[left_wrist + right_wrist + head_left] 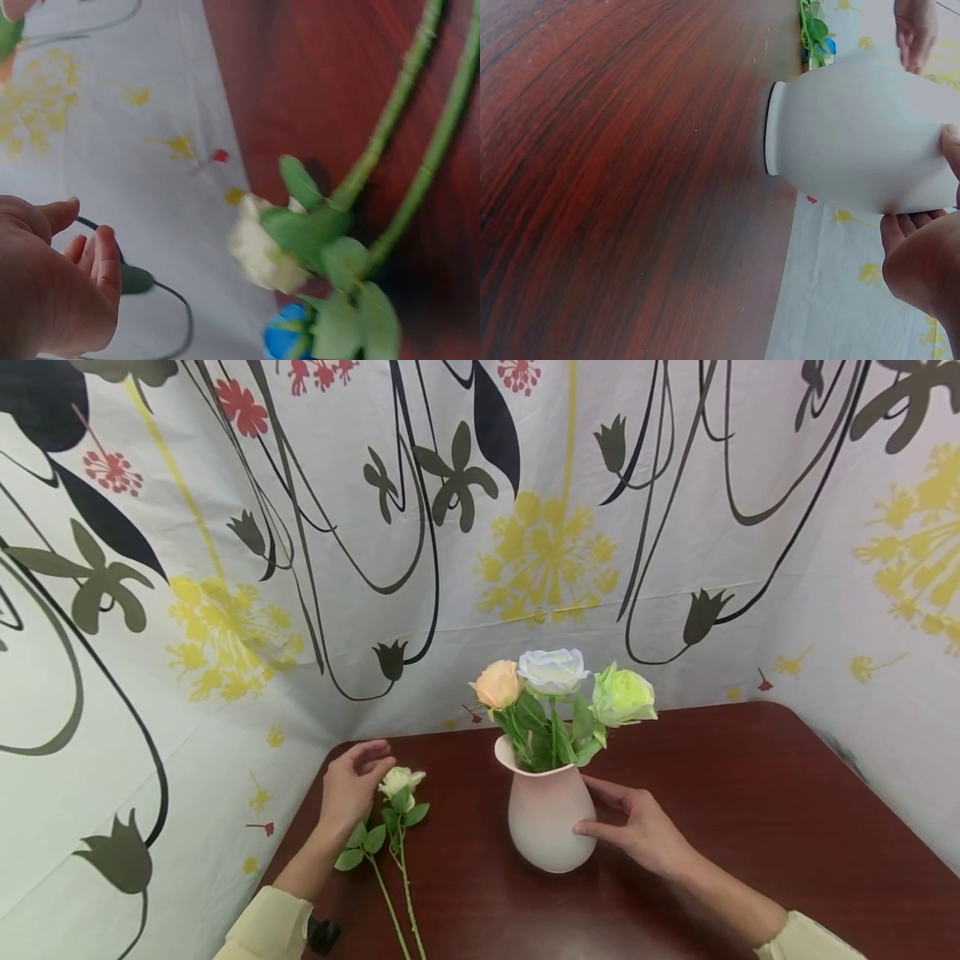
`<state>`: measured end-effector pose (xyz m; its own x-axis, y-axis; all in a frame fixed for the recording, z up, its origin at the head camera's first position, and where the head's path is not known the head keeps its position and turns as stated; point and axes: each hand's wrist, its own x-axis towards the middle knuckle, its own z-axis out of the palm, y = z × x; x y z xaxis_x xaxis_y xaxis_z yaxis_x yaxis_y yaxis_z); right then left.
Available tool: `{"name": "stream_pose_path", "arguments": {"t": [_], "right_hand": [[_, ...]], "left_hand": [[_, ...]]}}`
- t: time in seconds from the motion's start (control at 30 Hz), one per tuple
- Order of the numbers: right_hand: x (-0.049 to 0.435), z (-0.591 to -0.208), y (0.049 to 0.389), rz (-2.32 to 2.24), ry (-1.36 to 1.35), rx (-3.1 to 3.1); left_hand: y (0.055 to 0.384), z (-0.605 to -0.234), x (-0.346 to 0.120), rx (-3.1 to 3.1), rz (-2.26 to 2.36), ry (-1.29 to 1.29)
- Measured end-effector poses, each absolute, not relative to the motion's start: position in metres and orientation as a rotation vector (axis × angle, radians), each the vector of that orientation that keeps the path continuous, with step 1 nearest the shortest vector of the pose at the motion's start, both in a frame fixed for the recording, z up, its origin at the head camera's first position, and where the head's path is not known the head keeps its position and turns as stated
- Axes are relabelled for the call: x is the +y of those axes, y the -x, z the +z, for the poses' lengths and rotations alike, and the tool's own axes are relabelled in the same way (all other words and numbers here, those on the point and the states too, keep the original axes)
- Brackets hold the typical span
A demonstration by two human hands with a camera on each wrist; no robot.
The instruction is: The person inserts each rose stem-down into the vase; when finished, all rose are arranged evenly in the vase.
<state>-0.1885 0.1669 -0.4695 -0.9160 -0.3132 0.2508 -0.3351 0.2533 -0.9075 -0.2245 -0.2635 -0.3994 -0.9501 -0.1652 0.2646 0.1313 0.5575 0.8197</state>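
Observation:
A pale pink-and-white vase stands upright on the table, holding a peach rose, a pale blue-white rose and a yellow-green rose. My right hand grips the vase's right side, thumb in front and fingers behind. Over on the left, my left hand hovers with loosely bent fingers and holds nothing. Just beside it lie two stemmed roses: a cream rose and, seen in the left wrist view, a blue rose. In the head view the blue bloom is hidden.
The dark red wooden table backs onto a hanging white cloth printed with flowers, which also runs along the left and right sides. A small black object lies near the left sleeve.

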Motion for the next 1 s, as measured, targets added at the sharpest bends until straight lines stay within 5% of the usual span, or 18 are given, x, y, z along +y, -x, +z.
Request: {"name": "stream_pose_path", "arguments": {"t": [0.47,1.0], "right_hand": [[0.167,-0.469,0.188,1.761,-0.614,-2.490],[0.167,-0.470,0.189,1.793,-0.629,-2.477]], "left_hand": [[0.221,-0.464,-0.293,-2.677,-1.318,-0.113],[0.214,-0.491,-0.289,-2.685,-1.350,-0.161]]}}
